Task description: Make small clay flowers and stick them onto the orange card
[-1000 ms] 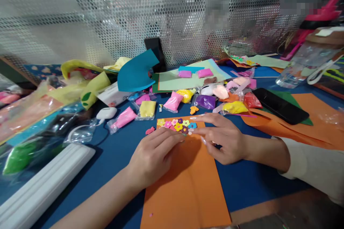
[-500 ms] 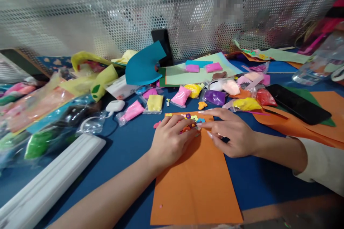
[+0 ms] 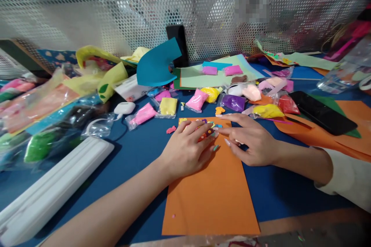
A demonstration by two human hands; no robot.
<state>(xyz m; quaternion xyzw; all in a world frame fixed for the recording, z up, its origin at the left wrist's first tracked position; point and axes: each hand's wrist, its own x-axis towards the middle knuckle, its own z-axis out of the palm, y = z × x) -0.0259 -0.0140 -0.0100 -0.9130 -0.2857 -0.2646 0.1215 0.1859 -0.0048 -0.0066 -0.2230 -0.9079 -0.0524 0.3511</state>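
"So, how much of that orange sheet (image 3: pixel 211 200) is covered?"

"Only its far end, I'd judge. The little flower pieces (image 3: pixel 202 137) sit bunched there, partly hidden, so I can't count them. The near stretch is bare except for a pink speck (image 3: pixel 174 215)."

"And the hands?"

"The left hand (image 3: pixel 185 150) lies palm down over the sheet's far end, fingers curved across the flowers. Whether it grips one, I can't tell. The right hand (image 3: pixel 252 141) comes in over the sheet's right edge, fingers loosely spread, one fingertip right by the bunch."

"So the flowers are under one and just beside the other?"

"Exactly. Loose bits lie off the sheet too: a pink piece (image 3: pixel 171 129) just left of it and an orange piece (image 3: pixel 220 110) just beyond its far edge, both on the table (image 3: pixel 278 197)."
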